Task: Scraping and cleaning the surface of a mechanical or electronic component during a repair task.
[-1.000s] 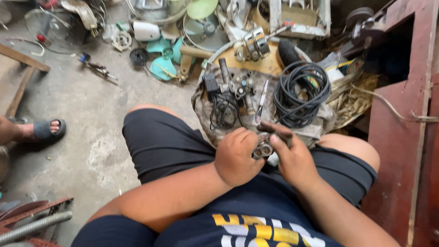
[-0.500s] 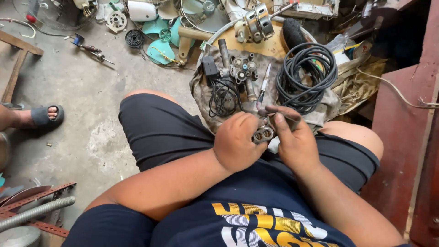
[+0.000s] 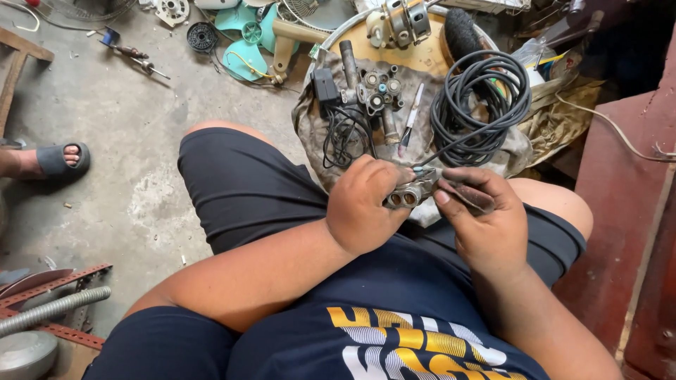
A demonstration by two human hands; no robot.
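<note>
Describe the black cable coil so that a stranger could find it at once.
Look at the round cloth-covered work surface ahead of the person's knees. On its right side lies the black cable coil, the only large looped ring there; the metal pump parts sit left of it.

Soft, even daylight falls from above, shadows faint on the concrete floor (image 3: 127,141) (top right corner quite murky); focus sharp, edges slightly bowed.
</note>
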